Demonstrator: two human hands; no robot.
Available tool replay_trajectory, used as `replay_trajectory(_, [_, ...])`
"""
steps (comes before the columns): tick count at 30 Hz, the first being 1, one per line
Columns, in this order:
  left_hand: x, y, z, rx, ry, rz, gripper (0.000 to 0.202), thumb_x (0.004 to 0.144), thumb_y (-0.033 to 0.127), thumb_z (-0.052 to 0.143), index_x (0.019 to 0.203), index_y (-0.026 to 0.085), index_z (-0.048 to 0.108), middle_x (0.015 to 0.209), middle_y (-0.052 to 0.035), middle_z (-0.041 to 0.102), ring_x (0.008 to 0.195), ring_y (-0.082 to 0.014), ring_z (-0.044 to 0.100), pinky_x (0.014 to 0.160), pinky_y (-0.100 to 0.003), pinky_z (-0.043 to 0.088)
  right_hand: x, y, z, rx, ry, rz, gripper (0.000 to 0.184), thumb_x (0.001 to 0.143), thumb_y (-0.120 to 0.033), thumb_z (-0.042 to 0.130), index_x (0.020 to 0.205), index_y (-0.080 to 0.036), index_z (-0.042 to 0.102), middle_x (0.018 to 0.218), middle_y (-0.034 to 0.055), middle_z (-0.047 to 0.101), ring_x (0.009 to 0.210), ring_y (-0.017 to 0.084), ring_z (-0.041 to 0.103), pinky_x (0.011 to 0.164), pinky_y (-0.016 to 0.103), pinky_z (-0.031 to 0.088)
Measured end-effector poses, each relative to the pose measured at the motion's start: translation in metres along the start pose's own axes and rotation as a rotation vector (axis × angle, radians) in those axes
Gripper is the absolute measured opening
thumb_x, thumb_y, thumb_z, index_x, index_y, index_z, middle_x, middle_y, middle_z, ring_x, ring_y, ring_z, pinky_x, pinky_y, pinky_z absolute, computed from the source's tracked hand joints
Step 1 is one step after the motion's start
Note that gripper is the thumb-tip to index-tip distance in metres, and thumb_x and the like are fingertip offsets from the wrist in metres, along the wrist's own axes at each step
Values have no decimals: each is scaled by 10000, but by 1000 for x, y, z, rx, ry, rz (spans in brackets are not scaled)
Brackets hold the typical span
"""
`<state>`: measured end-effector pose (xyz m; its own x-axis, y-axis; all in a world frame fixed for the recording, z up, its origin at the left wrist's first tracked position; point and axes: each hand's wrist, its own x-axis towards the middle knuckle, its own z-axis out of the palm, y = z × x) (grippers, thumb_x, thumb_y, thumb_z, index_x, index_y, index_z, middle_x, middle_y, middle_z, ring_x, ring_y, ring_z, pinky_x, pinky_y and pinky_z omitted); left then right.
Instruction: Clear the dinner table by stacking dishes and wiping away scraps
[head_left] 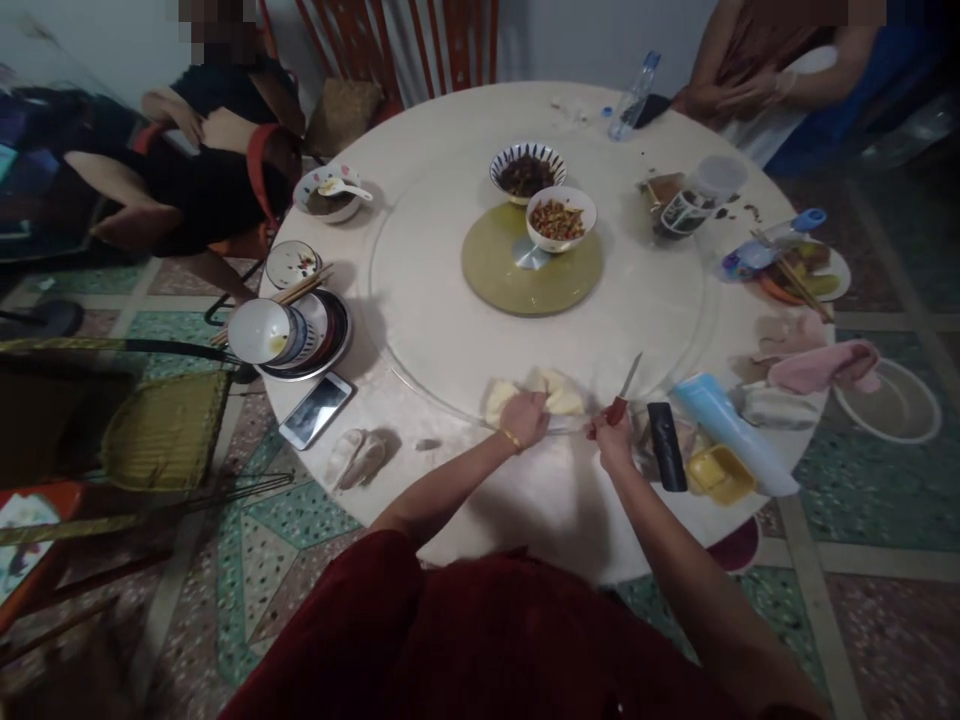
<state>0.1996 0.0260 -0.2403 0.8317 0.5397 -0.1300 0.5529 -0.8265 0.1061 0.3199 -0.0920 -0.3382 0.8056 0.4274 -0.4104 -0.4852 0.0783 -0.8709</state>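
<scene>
My right hand (613, 440) is closed around the red handle of a small knife (628, 385), its blade tilted up and away from me. Curled fingers of my left hand (526, 420) press on a pale yellow, crumpled, cloth-like piece (559, 388) near the table's front edge. Between both hands runs a whitish, see-through strip (568, 424); which hand grips it I cannot tell. Just right of the knife hand lie a black oblong object (667, 447) and a yellow plastic box (720, 474).
The round table (465, 350) bears a glass turntable with two food bowls (561, 220). Stacked bowls (259, 332) and a phone (317, 410) are at left. A clear-blue roll (739, 435), pink cloth (825, 365) and plate (832, 275) stand right. Two people sit across.
</scene>
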Motion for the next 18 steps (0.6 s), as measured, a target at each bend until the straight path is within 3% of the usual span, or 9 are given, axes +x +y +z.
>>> replay_trajectory(2, [3, -18, -21, -73, 53, -80, 342, 887, 267, 510, 1191, 117, 554, 1059, -116, 637, 972, -202, 586, 848, -298, 455, 0, -1, -3, -46, -21, 4, 447, 557, -419, 705, 823, -216, 409, 573, -106, 493, 404, 75, 527, 330, 161, 376])
replay_trajectory(5, [37, -74, -79, 23, 322, -404, 366, 920, 291, 497, 1231, 104, 543, 1150, -144, 600, 1093, -228, 537, 926, -339, 417, -2, -2, -4, -124, -58, 26, 397, 592, -417, 665, 829, -212, 423, 595, -98, 501, 401, 73, 534, 317, 150, 362])
replay_trajectory(7, [66, -105, -107, 58, 368, -530, 383, 938, 250, 454, 1260, 52, 515, 1180, -226, 560, 1102, -297, 522, 889, -429, 410, -5, -3, -2, -148, -75, 49, 367, 612, -403, 647, 828, -213, 420, 592, -99, 498, 392, 71, 527, 313, 149, 356])
replay_trajectory(8, [78, -111, -111, 75, 369, -574, 365, 948, 221, 416, 1246, 40, 523, 1183, -241, 551, 1097, -300, 523, 872, -428, 409, -5, -2, -1, -149, -79, 56, 355, 622, -397, 639, 829, -214, 416, 588, -100, 496, 390, 71, 523, 315, 152, 360])
replay_trajectory(10, [89, -100, -96, 90, 346, -579, 355, 943, 186, 391, 1233, 38, 533, 1176, -234, 553, 1084, -289, 530, 866, -408, 408, -6, -2, 2, -134, -84, 62, 339, 637, -389, 630, 830, -217, 411, 582, -103, 495, 388, 70, 517, 324, 158, 375])
replay_trajectory(12, [77, -62, -58, 101, 309, -486, 361, 927, 199, 420, 1245, 72, 535, 1153, -185, 576, 1068, -262, 540, 891, -373, 404, -5, -1, 3, -112, -87, 55, 328, 643, -387, 627, 825, -220, 410, 574, -107, 488, 386, 62, 503, 338, 161, 393])
replay_trajectory(15, [24, -2, 8, 127, 186, -189, 399, 921, 213, 406, 1291, 97, 501, 1114, -170, 593, 1010, -253, 562, 874, -370, 422, -2, -2, 0, -80, -85, 50, 325, 634, -378, 635, 810, -221, 411, 561, -113, 477, 375, 51, 472, 344, 162, 407])
replay_trajectory(17, [-13, 11, 31, 130, 134, -33, 405, 922, 231, 405, 1307, 139, 489, 1121, -151, 592, 997, -244, 561, 865, -371, 434, 0, -3, -2, -68, -81, 47, 329, 623, -370, 646, 806, -220, 418, 557, -113, 474, 375, 51, 462, 343, 166, 414])
replay_trajectory(18, [-26, 6, 32, 133, 100, 10, 390, 918, 232, 415, 1292, 165, 506, 1120, -138, 593, 991, -237, 561, 867, -368, 435, 1, -4, -3, -62, -85, 47, 330, 618, -367, 650, 806, -219, 423, 557, -112, 476, 376, 53, 462, 343, 168, 417])
